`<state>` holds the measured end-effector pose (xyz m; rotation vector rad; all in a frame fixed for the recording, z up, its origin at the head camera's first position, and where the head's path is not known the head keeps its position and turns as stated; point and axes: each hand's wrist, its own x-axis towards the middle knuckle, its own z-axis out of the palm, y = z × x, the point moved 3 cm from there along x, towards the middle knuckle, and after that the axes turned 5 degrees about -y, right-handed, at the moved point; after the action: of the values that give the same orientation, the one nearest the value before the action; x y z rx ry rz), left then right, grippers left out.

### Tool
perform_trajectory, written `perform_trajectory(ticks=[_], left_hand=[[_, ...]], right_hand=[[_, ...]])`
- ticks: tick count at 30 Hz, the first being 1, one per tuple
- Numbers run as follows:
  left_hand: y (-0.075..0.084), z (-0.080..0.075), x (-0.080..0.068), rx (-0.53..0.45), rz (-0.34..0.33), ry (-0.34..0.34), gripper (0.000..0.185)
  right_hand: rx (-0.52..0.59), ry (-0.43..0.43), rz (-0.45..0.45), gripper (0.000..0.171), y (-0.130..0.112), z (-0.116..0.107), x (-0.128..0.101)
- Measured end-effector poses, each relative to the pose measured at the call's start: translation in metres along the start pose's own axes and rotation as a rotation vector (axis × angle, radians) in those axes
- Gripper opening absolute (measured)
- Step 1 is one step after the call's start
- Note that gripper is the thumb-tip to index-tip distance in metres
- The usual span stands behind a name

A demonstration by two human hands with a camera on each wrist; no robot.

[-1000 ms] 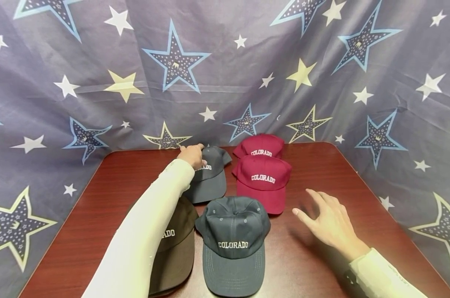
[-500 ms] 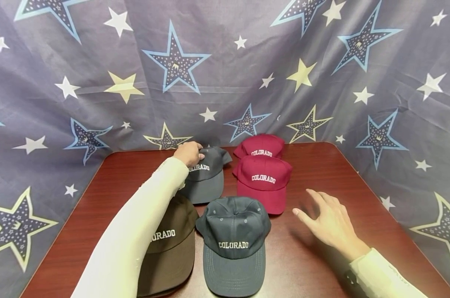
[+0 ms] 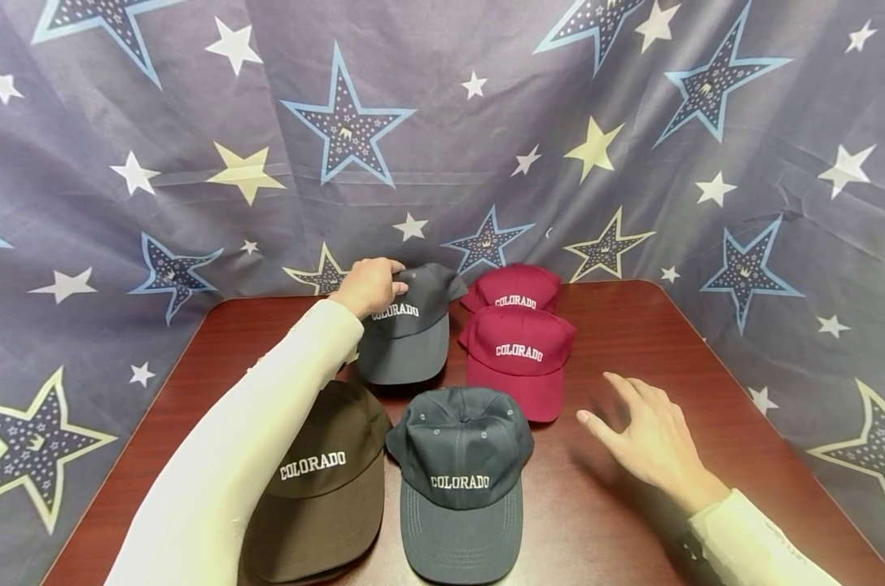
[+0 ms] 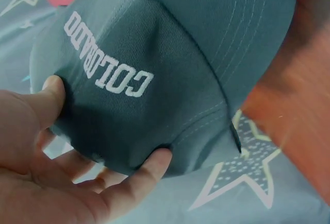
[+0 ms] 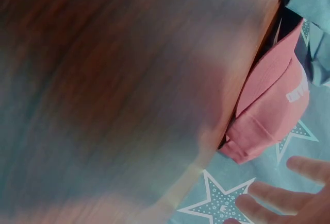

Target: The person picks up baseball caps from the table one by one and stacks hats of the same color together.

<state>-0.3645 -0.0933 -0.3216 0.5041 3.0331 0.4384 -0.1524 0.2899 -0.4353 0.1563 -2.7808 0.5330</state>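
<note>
At the back of the table my left hand (image 3: 371,286) grips the crown of a dark grey baseball cap (image 3: 407,330) lettered COLORADO. In the left wrist view the thumb lies on one side of this cap (image 4: 124,54) and the fingers curl round its back edge. The cap hangs a little over the tabletop, brim toward me. My right hand (image 3: 650,439) hovers over the right side of the table, fingers relaxed and holding nothing. Nearest to it is a red cap (image 3: 519,350), which overlaps a second red cap (image 3: 515,285) behind it.
A brown cap (image 3: 325,480) sits at the front left, partly under my left sleeve in the head view. Beside it stands a dark blue-grey cap (image 3: 460,472). The reddish-brown wooden table (image 3: 596,521) ends at a star-patterned cloth (image 3: 427,98) hung behind and at the sides.
My left hand has lifted the dark grey cap off the table and tilted it slightly. The sleeve has swung left, showing more of the brown cap. My right hand has stayed put.
</note>
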Motion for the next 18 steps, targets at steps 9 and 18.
perform_trajectory(ticks=[9, 18], left_hand=[[0.016, -0.029, -0.014, 0.006, 0.078, 0.043, 0.039], [0.035, -0.046, -0.033, 0.017, 0.095, 0.034, 0.042]], right_hand=[[0.002, 0.004, -0.011, 0.074, 0.000, 0.000, -0.001], [-0.002, 0.022, -0.027, 0.074, 0.001, 0.001, -0.001]])
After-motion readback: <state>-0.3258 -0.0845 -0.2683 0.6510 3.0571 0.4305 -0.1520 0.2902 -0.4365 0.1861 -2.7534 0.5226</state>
